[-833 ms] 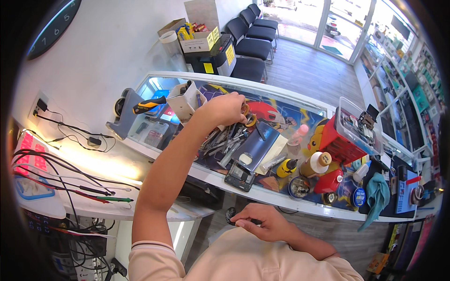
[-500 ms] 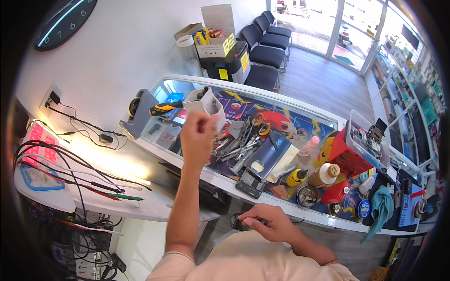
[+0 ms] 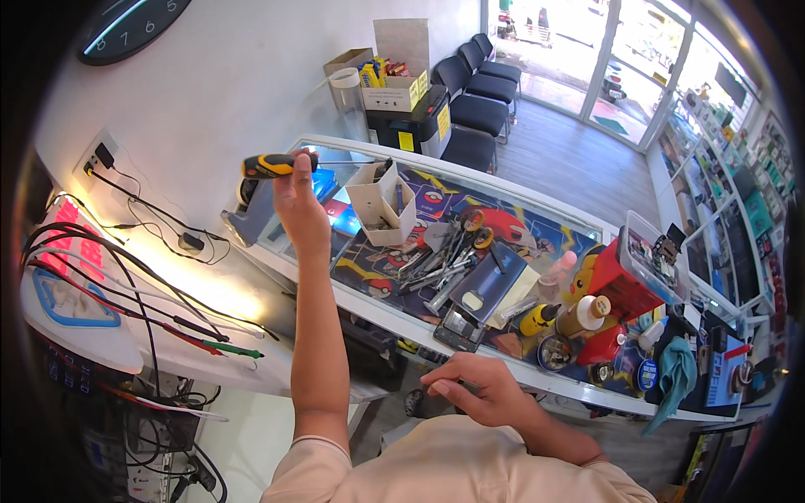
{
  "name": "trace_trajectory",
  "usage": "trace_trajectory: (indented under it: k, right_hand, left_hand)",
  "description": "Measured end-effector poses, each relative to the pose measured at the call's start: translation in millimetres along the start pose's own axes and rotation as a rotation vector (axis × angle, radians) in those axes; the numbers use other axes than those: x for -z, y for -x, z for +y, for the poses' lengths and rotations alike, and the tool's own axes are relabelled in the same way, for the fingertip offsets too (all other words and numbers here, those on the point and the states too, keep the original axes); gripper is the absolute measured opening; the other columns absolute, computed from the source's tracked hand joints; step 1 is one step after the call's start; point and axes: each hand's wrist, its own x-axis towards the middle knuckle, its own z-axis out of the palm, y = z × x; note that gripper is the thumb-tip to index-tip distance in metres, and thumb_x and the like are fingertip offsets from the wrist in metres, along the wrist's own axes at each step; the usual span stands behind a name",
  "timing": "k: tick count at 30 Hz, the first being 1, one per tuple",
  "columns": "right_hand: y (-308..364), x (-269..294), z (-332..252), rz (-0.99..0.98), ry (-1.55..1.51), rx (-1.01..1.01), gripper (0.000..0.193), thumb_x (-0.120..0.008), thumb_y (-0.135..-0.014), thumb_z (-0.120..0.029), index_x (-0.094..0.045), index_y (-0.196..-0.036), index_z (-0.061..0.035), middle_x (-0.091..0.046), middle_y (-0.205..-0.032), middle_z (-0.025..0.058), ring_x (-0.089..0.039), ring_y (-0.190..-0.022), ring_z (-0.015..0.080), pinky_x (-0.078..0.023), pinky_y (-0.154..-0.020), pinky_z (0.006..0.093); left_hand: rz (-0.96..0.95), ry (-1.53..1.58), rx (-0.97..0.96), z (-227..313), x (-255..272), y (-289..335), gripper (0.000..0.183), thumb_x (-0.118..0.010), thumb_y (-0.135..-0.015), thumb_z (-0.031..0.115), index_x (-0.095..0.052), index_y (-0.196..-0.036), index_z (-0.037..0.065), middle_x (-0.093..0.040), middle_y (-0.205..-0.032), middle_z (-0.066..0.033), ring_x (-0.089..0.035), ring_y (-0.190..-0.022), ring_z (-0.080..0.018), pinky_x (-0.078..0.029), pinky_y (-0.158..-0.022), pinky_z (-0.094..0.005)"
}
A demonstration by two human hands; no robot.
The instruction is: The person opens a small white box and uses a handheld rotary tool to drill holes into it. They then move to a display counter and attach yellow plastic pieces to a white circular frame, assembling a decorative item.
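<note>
My left hand (image 3: 303,199) is raised at the left end of the glass counter, closed round the yellow and black handle of a screwdriver (image 3: 267,165). Its thin shaft points right, over the back of a white divided box (image 3: 383,220) that holds a few small tools. In front of my body, short of the counter's near edge, my right hand (image 3: 482,387) hangs with fingers loosely bent and thumb apart, nothing seen in it. A pile of tweezers and hand tools (image 3: 440,258) lies right of the box, beside a blue phone (image 3: 490,283) and a dark opened phone (image 3: 459,327).
Bottles, including a yellow one (image 3: 537,318), and round tins stand toward the right of the counter. Beyond them are a red bin with a clear tub (image 3: 631,272) and a teal cloth (image 3: 676,369). Test leads (image 3: 168,314) cross the left-hand shelf. Black chairs (image 3: 470,109) line the far wall.
My left hand has moved up and left from over the white box and now grips the screwdriver, which had stuck out of the box. My right hand has barely moved.
</note>
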Motion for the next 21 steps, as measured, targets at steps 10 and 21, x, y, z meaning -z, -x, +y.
trace_trajectory:
  k: [10, 21]
  right_hand:
    - [7, 5, -3, 0.037, -0.011, -0.004, 0.018, -0.067, -0.1, -0.013, -0.075, -0.114, -0.0038, -0.071, -0.091, 0.009, -0.068, -0.082, 0.0219, -0.052, -0.073, 0.0347]
    - [38, 1, 2, 0.063, -0.031, -0.092, 0.017, -0.068, -0.099, -0.012, -0.075, -0.113, -0.005, -0.072, -0.093, 0.0086, -0.068, -0.085, 0.0218, -0.053, -0.076, 0.0341]
  left_hand:
    - [-1.183, -0.87, -0.363, 25, -97, 81, 0.041, -0.074, -0.092, 0.042, -0.073, -0.105, 0.003, -0.069, -0.1, -0.0122, -0.062, -0.097, -0.0287, -0.049, -0.085, -0.0445]
    - [-0.458, -0.693, -0.251, 11, -33, 93, 0.047, -0.078, -0.089, 0.044, -0.066, -0.113, 0.006, -0.061, -0.109, -0.0076, -0.056, -0.111, -0.0291, -0.045, -0.095, -0.0449]
